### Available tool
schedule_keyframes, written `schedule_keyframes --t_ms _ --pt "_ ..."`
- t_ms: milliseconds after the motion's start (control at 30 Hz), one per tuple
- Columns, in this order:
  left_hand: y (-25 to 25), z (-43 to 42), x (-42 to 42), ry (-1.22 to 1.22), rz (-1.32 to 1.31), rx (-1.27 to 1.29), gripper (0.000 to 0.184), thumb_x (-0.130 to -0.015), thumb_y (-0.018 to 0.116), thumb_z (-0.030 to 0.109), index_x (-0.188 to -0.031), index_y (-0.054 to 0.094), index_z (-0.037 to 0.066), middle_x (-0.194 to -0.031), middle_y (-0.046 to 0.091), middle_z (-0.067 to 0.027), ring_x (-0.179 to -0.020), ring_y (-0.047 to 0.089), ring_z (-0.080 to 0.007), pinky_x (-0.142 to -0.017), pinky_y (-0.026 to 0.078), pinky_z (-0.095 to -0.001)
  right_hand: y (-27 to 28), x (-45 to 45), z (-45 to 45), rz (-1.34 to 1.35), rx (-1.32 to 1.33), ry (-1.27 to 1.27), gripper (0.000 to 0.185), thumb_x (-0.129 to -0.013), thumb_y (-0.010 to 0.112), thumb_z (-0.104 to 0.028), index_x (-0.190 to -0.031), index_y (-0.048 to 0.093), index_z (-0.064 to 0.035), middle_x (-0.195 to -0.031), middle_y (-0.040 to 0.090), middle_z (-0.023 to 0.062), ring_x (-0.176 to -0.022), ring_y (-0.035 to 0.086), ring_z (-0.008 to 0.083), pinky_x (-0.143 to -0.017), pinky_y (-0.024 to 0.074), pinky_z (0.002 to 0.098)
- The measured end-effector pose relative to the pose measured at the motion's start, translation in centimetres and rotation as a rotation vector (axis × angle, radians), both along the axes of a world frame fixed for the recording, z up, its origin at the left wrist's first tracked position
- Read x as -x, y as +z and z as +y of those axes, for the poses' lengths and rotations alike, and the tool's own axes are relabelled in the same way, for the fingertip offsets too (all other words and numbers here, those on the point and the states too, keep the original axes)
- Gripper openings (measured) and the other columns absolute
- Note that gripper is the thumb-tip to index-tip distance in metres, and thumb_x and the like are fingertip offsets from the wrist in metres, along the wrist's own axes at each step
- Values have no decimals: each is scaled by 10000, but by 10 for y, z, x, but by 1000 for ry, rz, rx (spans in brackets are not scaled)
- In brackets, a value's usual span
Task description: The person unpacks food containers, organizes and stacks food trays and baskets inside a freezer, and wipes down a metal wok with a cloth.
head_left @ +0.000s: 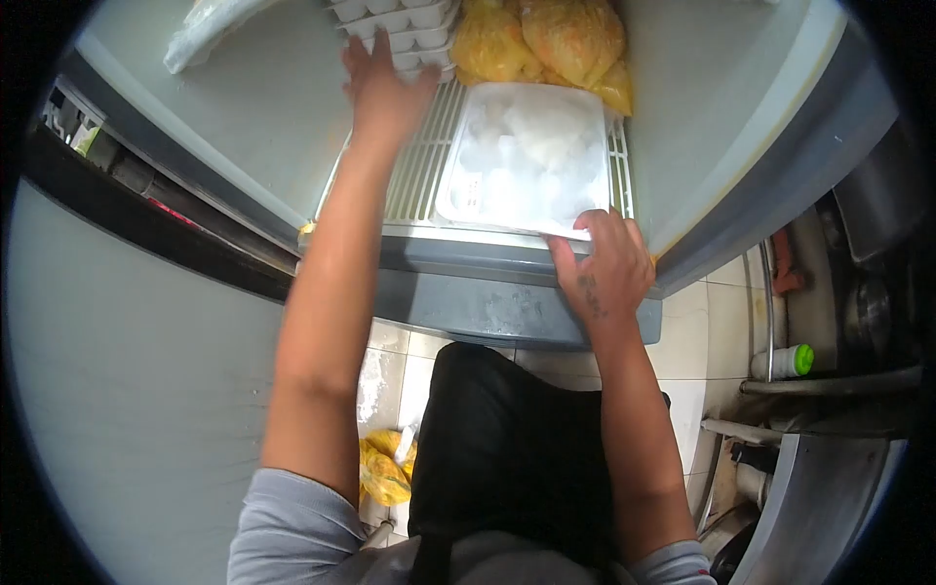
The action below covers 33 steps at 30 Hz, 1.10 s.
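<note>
1. Open refrigerator cabinet [717,127]: smooth pale-grey inner walls, darker grey edging; front sill flat and marked with small spots.
2. White wire rack [417,185]: thin, evenly spaced parallel bars; lies inside the cabinet.
3. Milky-white, rectangular plastic tub [522,161]: rounded corners, semi-clear surface, pale lumpy shapes visible through it. Position: on the rack, near edge at the front sill.
4. Bulging yellow-orange plastic bags [575,41]: glossy, wrinkled film, rounded forms; heaped just behind the tub.
5. Stacked off-white egg trays [426,41]: matte, moulded, rows of cups; left of the bags.
6. Left hand [383,97]: fingers spread wide in front of the trays; contact cannot be determined.
7. Right hand [609,261]: thumb and fingers pinched on the tub's near right corner.
</note>
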State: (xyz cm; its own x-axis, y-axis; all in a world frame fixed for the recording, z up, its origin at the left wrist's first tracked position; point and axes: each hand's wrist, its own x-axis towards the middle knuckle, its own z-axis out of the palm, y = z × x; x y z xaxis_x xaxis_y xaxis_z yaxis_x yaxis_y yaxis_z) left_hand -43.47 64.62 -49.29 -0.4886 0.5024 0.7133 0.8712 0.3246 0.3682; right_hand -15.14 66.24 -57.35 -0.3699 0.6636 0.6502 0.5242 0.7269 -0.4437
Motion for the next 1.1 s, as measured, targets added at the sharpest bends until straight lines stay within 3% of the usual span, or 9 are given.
schedule_keyframes --t_ms 100,200,233,367,467,667,867,967,1100 --pt "-43 -86 -69 0 25 -19 617 -840 624 297 -1330 426 -20 -1472 198 -309 -1386 103 -480 -1098 128 -566 -6 -3 2 60 12 60 300 -636 784 -183 -828 566 -109 -795 576 62 -744 567 286 -613 447 384" --pt "-79 -109 -71 48 -21 -131 546 -882 585 316 -1309 456 0 -1477 227 -268 -1396 92 -453 -1104 145 -541 -7 -8 3 289 105 120 263 -675 767 -139 -844 574 -82 -804 604 85 -742 604 272 -661 477 364" --pt "-84 -109 -67 39 -19 -155 529 -905 543 329 -1316 454 7 -1480 228 -258 -1400 93 -441 -1113 128 -522 -3 -10 -4 383 353 107 214 -712 734 -72 -858 579 -56 -822 625 109 -757 631 241 -713 488 325" --pt "-74 -99 -65 207 -292 -79 586 -929 442 440 -1321 449 5 -1486 216 -256 -1409 88 -416 -1125 116 -494 -2 -3 -8 508 96 175 190 -753 705 -27 -890 573 -29 -848 629 124 -763 627 199 -674 481 268" --pt "-74 -96 -59 232 -292 -15 622 -936 427 431 -1333 400 -48 -1479 173 -297 -1414 21 -421 -1111 50 -570 40 31 -3 591 31 110 209 -773 720 -60 -920 579 -12 -853 632 113 -757 619 173 -650 479 258" --pt "-70 -92 -66 341 -182 101 583 -929 426 414 -1287 460 -45 -1460 252 -275 -1406 108 -413 -1099 100 -593 112 110 63 633 -101 83 292 -818 716 -252 -936 609 -7 -791 646 122 -749 623 205 -696 483 319" --pt "-67 -92 -66 343 -204 150 582 -925 436 438 -1260 499 -33 -1456 264 -271 -1408 105 -407 -1101 95 -592 148 179 117 566 15 234 469 -820 685 -380 -1120 588 -32 -1083 628 149 -1006 590 277 -920 435 372" --pt "-69 -92 -66 333 -215 140 571 -921 443 433 -1246 512 -31 -1452 273 -262 -1412 92 -399 -1095 82 -605 152 236 168 362 -199 195 570 -893 495 -451 -1253 514 -10 -1308 509 200 -1244 428 335 -1038 308 415" --pt "-67 -93 -66 330 -233 152 561 -918 447 431 -1240 520 -22 -1446 283 -257 -1412 98 -395 -1098 81 -601 129 312 213 145 -365 101 494 -936 360 -322 -1327 434 -29 -1388 407 206 -1308 346 341 -1088 259 447"
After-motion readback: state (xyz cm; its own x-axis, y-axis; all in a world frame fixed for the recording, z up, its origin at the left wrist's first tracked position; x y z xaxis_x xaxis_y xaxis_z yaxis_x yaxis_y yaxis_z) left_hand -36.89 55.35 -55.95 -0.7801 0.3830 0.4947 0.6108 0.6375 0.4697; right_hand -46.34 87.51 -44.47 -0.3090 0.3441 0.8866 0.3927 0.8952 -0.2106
